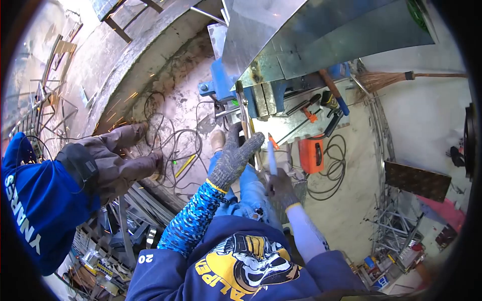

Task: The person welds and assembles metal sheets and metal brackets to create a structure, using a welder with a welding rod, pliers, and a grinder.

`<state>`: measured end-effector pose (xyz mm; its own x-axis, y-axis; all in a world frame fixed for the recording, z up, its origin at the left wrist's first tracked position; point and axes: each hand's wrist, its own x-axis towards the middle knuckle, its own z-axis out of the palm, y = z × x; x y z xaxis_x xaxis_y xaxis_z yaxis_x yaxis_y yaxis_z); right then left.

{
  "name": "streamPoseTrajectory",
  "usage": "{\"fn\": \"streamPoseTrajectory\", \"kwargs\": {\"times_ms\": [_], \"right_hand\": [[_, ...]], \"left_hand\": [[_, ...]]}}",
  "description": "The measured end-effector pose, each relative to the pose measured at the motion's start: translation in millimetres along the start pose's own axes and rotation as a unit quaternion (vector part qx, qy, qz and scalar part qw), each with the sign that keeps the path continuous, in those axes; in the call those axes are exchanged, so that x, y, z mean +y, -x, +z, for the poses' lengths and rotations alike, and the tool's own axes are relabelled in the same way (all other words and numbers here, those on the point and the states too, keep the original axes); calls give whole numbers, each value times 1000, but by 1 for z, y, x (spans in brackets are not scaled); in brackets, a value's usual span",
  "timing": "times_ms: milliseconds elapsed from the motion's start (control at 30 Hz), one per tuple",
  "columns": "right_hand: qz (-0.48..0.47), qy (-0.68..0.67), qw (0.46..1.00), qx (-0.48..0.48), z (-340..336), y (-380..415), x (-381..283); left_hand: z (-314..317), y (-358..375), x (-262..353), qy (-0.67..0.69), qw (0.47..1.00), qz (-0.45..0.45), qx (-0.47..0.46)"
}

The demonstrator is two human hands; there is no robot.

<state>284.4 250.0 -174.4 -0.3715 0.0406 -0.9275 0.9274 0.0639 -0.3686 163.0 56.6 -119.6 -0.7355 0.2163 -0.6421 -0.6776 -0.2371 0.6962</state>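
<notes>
My left hand, in a grey knitted glove, is closed around the lower part of long metal pliers or a clamp. The tool's upper end meets the corner of a large bent metal sheet. My right hand, in a dark glove, grips the end of a light blue stick-like tool that points upward. Under the sheet sits a blue vise. Which part of the vise touches the sheet is hidden.
At the left a person in a blue shirt stands near flying orange sparks. Cables loop over the floor. An orange case, a hammer and a broom lie to the right. Metal bars are stacked lower left.
</notes>
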Motion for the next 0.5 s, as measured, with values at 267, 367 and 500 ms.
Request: {"fn": "streamPoseTrajectory", "kwargs": {"times_ms": [267,367,500], "right_hand": [[-498,267,792,233,-23,46,-118],[-490,254,804,220,-5,45,-158],[-435,424,765,214,0,33,-167]], "left_hand": [[-3,-21,-32,-76,987,144,0],[11,-13,-16,101,994,-27,19],[7,-16,-39,263,965,22,-8]]}}
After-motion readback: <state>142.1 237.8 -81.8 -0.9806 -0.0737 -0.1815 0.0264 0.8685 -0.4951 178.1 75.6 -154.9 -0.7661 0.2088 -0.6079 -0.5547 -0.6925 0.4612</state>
